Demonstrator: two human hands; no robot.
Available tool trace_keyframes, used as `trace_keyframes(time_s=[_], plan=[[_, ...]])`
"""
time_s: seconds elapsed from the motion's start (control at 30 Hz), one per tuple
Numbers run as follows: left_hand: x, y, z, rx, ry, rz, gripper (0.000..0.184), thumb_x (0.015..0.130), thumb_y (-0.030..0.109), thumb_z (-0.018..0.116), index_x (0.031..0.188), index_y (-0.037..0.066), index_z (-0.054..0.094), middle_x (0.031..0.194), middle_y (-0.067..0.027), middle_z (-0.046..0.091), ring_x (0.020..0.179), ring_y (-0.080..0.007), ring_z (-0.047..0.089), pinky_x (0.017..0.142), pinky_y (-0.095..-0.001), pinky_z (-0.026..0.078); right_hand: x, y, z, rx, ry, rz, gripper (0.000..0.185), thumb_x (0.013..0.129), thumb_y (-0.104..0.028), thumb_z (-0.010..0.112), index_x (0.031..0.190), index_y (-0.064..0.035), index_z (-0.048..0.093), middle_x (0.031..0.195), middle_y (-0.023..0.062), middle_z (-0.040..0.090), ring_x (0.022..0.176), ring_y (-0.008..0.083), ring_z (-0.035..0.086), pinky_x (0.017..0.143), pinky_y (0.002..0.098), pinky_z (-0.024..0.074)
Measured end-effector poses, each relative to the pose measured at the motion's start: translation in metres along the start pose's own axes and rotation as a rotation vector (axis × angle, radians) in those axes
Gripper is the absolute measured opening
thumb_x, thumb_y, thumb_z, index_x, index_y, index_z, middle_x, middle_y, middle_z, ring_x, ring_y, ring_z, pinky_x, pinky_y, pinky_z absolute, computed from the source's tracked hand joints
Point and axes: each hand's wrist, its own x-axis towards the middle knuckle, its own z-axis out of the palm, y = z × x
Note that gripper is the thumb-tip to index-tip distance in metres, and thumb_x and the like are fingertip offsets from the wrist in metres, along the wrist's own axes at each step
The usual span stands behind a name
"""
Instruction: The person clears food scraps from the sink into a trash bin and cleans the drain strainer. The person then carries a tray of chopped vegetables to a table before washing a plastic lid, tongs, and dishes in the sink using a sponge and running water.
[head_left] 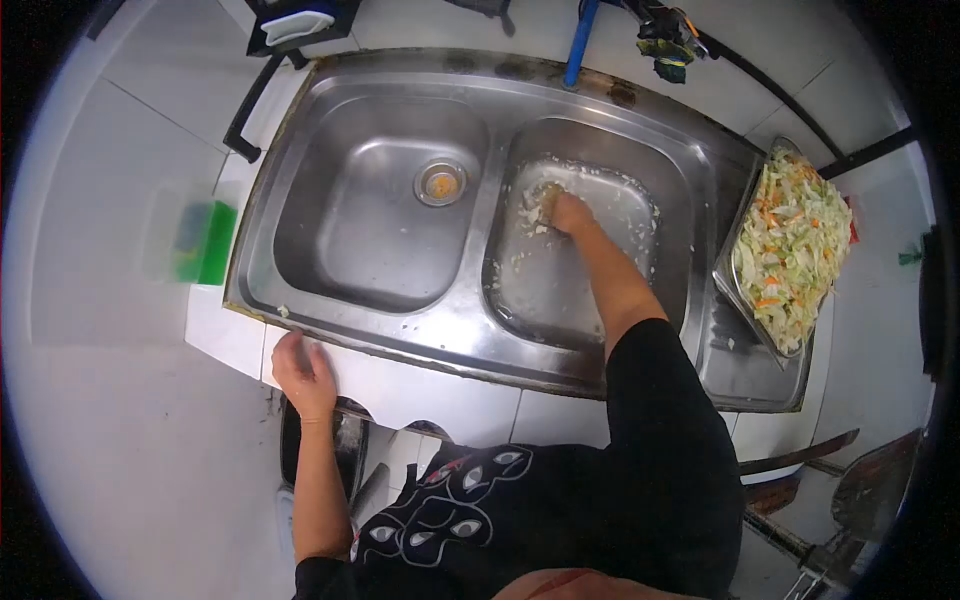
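My right hand (569, 213) reaches down into the right sink basin (575, 300), its fingers bunched in a clump of pale cabbage scraps (534, 212) over the drain area. The fingertips are hidden among the scraps. Small pale bits are scattered over the wet floor and walls of this basin. My left hand (304, 376) rests on the white tiled counter edge (440, 397) below the left basin, holding nothing, with the thumb apart from the fingers.
The left basin (370, 240) has orange bits in its drain (440, 184). On the right drainboard stands a metal tray (742, 305) heaped with shredded cabbage and carrot (790, 245). A blue pipe (580, 45) rises behind the sink, and a green item (217, 243) stands at the left.
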Motion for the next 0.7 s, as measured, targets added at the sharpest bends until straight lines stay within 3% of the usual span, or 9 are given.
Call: trace_keyframes(time_s=[0.07,0.17,0.27,0.47,0.57,0.67,0.7], plan=[[0.000,0.003,-0.002,0.005,-0.027,-0.024,0.022,0.073,0.006,0.056,0.094,0.000,0.053,0.095,-0.0153,0.056,0.089,-0.0327,0.051,0.080,-0.0385,0.039,-0.008,-0.012,-0.026,-0.094,-0.153,0.038,0.033,0.077,-0.025,0.053,0.100,-0.0021,0.060,0.107,0.0187,0.057,0.100,0.0308,0.055,0.086,0.0380,0.0432],[0.003,0.002,-0.001,0.000,-0.049,-0.006,0.016,0.075,0.005,0.054,0.090,0.001,0.053,0.095,-0.0148,0.055,0.091,-0.0310,0.051,0.081,-0.0373,0.039,-0.001,-0.001,-0.030,-0.143,-0.245,-0.104,0.027,0.076,-0.023,0.051,0.095,-0.0070,0.061,0.099,0.0174,0.060,0.091,0.0307,0.058,0.080,0.0396,0.0453],[0.002,0.003,0.000,-0.004,-0.025,0.000,0.013,0.074,0.005,0.054,0.087,0.001,0.054,0.096,-0.0150,0.055,0.090,-0.0306,0.051,0.080,-0.0374,0.040,-0.009,0.002,-0.046,-0.337,-0.326,-0.261,0.029,0.074,-0.025,0.053,0.096,-0.0076,0.061,0.096,0.0159,0.060,0.091,0.0301,0.058,0.078,0.0400,0.0460],[0.002,0.003,0.000,-0.026,-0.023,-0.030,0.010,0.074,0.005,0.054,0.083,0.002,0.056,0.097,-0.0152,0.055,0.088,-0.0305,0.052,0.079,-0.0371,0.040,-0.002,0.002,-0.052,-0.458,-0.331,-0.371,0.026,0.066,-0.021,0.063,0.088,-0.0062,0.060,0.089,0.0146,0.060,0.087,0.0312,0.058,0.073,0.0397,0.0465],[-0.002,-0.005,0.004,-0.068,-0.010,-0.043,0.009,0.074,0.005,0.054,0.082,0.002,0.056,0.096,-0.0150,0.056,0.088,-0.0304,0.052,0.079,-0.0369,0.041,0.003,0.015,-0.052,-0.362,-0.332,-0.532,0.024,0.071,-0.018,0.060,0.090,-0.0033,0.062,0.094,0.0154,0.061,0.087,0.0288,0.060,0.075,0.0398,0.0476],[-0.002,-0.005,0.005,-0.094,0.015,-0.045,0.008,0.074,0.005,0.053,0.081,0.002,0.057,0.095,-0.0149,0.056,0.088,-0.0302,0.052,0.079,-0.0366,0.041,-0.003,0.022,-0.039,-0.132,-0.260,-0.354,0.017,0.064,-0.010,0.064,0.079,-0.0047,0.057,0.086,0.0148,0.058,0.083,0.0322,0.057,0.075,0.0395,0.0465],[-0.002,-0.003,0.005,-0.099,0.024,-0.047,0.008,0.074,0.005,0.053,0.081,0.002,0.057,0.095,-0.0148,0.057,0.088,-0.0301,0.052,0.079,-0.0365,0.041,-0.004,0.026,-0.034,-0.178,-0.181,-0.427,0.018,0.064,-0.010,0.064,0.081,-0.0053,0.058,0.087,0.0145,0.058,0.084,0.0322,0.056,0.075,0.0396,0.0464]])
